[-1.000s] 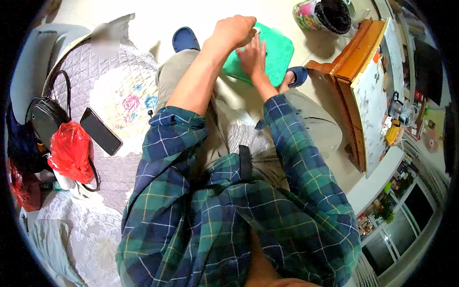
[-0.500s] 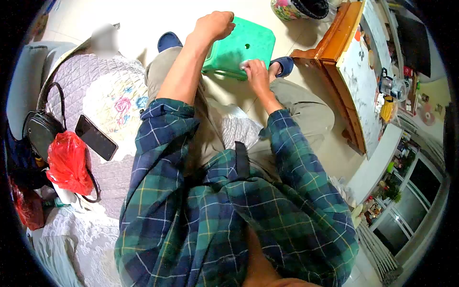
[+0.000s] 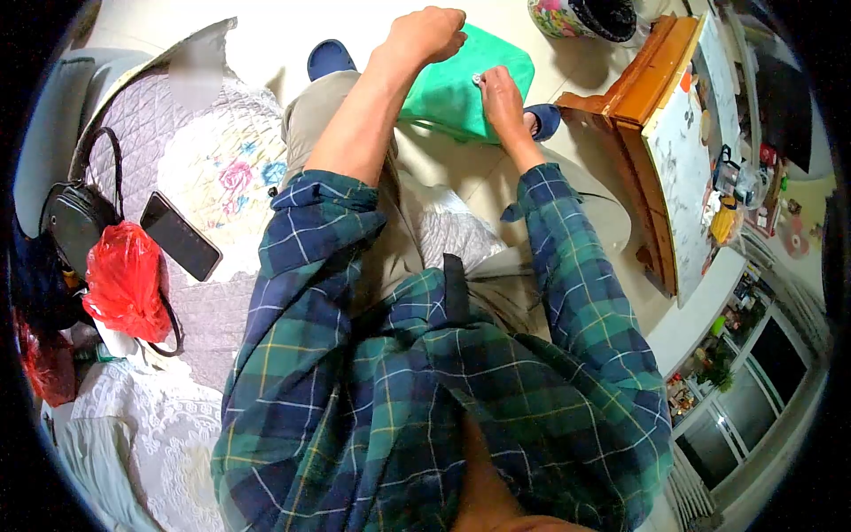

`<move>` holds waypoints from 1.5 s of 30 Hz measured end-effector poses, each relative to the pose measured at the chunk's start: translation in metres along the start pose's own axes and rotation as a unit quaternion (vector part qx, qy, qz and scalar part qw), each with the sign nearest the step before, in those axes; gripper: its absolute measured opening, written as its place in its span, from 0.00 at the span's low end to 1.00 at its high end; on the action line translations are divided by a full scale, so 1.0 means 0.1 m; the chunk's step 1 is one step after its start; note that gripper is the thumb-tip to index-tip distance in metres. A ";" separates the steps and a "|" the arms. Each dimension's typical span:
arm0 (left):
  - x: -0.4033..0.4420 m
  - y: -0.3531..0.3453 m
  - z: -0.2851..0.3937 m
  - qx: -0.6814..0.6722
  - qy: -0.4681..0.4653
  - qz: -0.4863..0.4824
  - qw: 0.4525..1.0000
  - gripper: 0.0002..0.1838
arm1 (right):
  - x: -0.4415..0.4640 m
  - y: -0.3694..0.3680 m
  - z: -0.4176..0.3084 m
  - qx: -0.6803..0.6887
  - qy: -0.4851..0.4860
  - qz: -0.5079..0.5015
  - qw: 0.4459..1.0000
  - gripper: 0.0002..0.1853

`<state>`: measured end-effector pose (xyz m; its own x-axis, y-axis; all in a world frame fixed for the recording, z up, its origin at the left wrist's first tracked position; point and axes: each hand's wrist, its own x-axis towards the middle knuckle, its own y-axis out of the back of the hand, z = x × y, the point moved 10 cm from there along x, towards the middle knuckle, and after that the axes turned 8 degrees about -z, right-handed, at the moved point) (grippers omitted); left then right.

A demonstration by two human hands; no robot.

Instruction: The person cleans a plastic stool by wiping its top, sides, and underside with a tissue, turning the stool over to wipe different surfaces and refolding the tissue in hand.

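Observation:
A green plastic stool point(image 3: 470, 84) stands on the floor between the feet. My left hand point(image 3: 430, 35) is at the stool's upper left edge, its fingers curled; what they hold, if anything, is hidden. Over the right part of the stool top, my right hand point(image 3: 503, 96) pinches a small whitish thing point(image 3: 478, 79) between its fingertips. That thing is too small to name.
On the quilted cover at the left lie a black phone point(image 3: 181, 237), a red plastic bag point(image 3: 128, 281) and a black bag point(image 3: 80, 222). A wooden table with a marbled top point(image 3: 678, 168) stands at the right. A flowered bin point(image 3: 558, 18) is beyond the stool.
From spread flat on the stool, my right hand has closed into a pinch on the small whitish thing. The whole view has shifted back and forth slightly. My left hand stays near the stool's edge.

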<state>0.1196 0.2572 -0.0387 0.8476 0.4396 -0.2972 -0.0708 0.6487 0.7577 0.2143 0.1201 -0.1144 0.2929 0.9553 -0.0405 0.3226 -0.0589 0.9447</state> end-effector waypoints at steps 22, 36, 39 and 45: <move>0.02 -0.03 0.01 -0.042 -0.009 0.039 0.998 0.12 | -0.05 -0.10 0.00 -0.054 0.084 -0.072 0.992 0.08; -0.02 0.04 0.08 -0.023 0.000 -0.001 1.000 0.17 | -0.01 -0.15 0.46 0.098 0.009 -0.010 0.995 0.10; -0.05 0.06 0.10 -0.039 0.003 -0.012 0.999 0.16 | -0.09 -0.04 1.02 0.350 -0.176 0.016 0.920 0.07; -0.04 0.04 0.19 -0.053 0.017 -0.036 0.998 0.16 | -0.11 3.37 0.24 0.422 0.105 0.421 0.796 0.13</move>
<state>0.1256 0.2460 -0.0231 0.8340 0.4089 -0.3705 -0.0667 0.7412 0.6679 0.3416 0.0828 0.1963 0.5972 0.4958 0.6304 0.6073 -0.7930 0.0484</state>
